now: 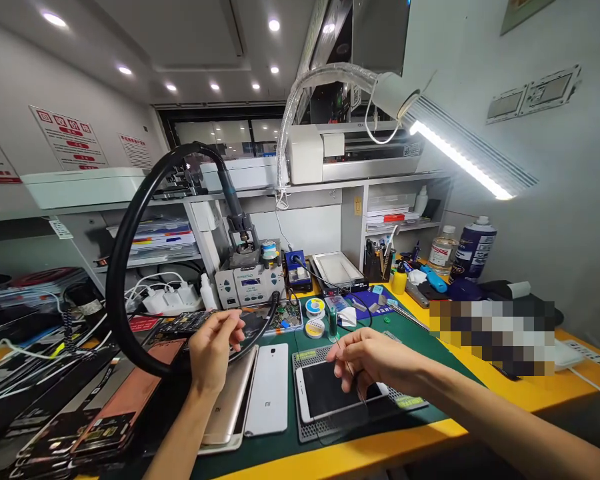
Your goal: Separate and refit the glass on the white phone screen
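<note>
My left hand [211,350] is raised above the gold phone [230,400], its fingers pinched together; what they hold, if anything, is too small to make out. To the right, my right hand [363,357] is closed in a pinch on a thin wire [364,399], which trails below the fingers. Beneath that hand a white-framed phone [317,393] lies with its dark screen up on a perforated grey pad [307,432]. A white phone [269,393] rests back up between the gold phone and the pad.
A thick black hose [115,267] arches at left from the soldering station [250,287]. Wire spools [315,328] stand behind the pad. Phone parts [115,400] crowd the left. Bottles [473,250] stand at back right. A lit lamp [460,160] hangs overhead.
</note>
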Demonstrator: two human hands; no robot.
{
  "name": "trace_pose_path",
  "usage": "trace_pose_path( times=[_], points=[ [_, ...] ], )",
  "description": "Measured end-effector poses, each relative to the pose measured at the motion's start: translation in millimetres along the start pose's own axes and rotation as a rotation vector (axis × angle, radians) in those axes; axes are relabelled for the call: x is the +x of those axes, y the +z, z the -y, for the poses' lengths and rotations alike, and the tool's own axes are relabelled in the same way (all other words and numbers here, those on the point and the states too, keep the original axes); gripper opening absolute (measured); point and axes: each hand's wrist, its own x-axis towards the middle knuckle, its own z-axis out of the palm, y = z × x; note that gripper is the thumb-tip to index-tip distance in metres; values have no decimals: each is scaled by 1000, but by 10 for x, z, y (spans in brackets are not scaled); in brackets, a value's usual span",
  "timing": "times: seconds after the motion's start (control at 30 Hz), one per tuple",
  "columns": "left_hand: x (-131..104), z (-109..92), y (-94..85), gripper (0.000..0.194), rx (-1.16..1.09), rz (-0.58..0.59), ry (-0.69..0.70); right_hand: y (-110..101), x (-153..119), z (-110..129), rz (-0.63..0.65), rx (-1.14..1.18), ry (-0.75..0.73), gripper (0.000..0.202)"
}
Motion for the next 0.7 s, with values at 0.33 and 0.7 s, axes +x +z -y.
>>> trace_pose_path(
  times=[0.33, 0.7],
  points=[
    [-168, -65, 135, 29, 79, 110, 1, -98, 109, -136, -49, -114, 163, 20],
    [-177, -54, 89, 35, 207, 94, 7, -64, 72, -77, -109, -423, 148, 10]
  ],
)
